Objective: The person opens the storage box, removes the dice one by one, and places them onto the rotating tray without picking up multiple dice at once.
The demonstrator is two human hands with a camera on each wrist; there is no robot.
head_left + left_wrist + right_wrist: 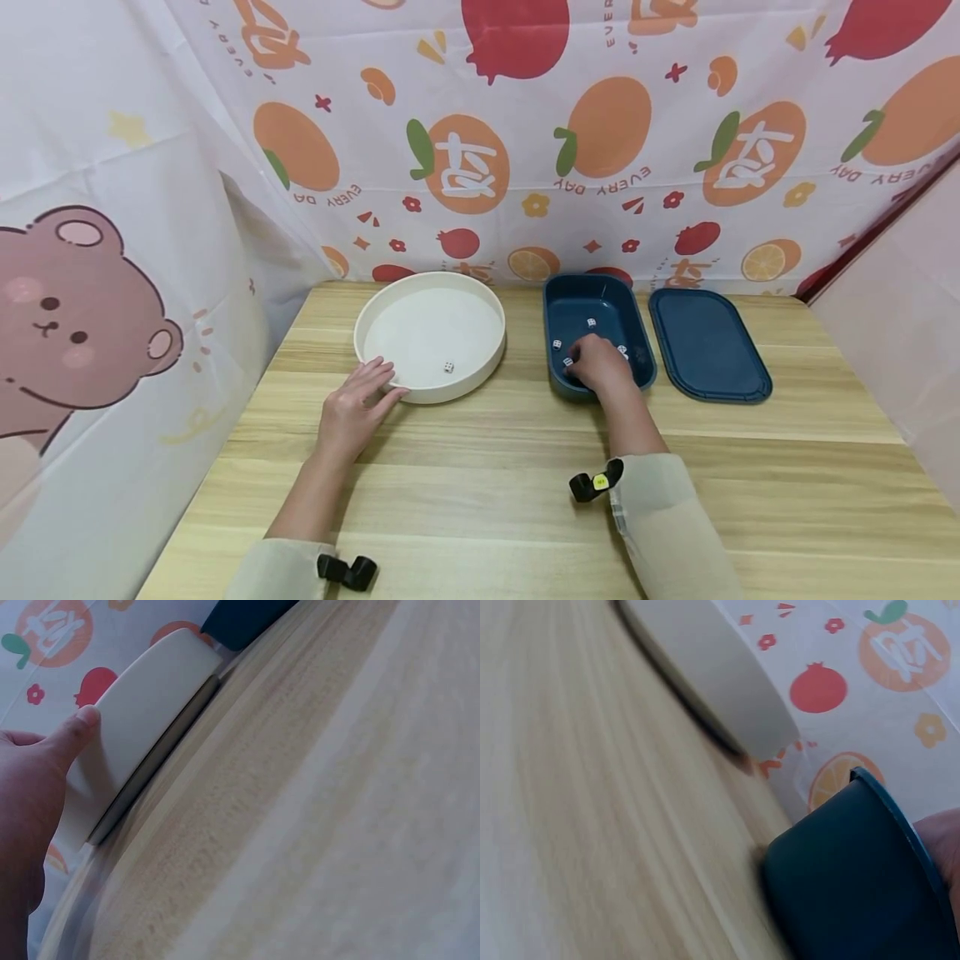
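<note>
A shallow round cream tray [427, 395] stands on the table with one white die [448, 367] inside near its front. My left hand [351, 412] rests on the tray's front left rim, fingers fairly straight, its thumb [79, 727] lying against the outer wall. My right hand [600, 363] reaches down into a deep dark blue box [647, 354], fingers bent. At its fingertips, by the box's left wall, it pinches a small white die [567, 362]. More dice lie on the box floor: one die [592, 322] toward the back, another die [557, 343] at the left, others beside the hand.
A flat dark blue lid [708, 346] lies on the wooden table [465, 500] to the right of the box. Behind stands a fruit-print curtain [540, 158], and a bear-print cloth [82, 333] hangs at the left. A strip of table separates tray and box.
</note>
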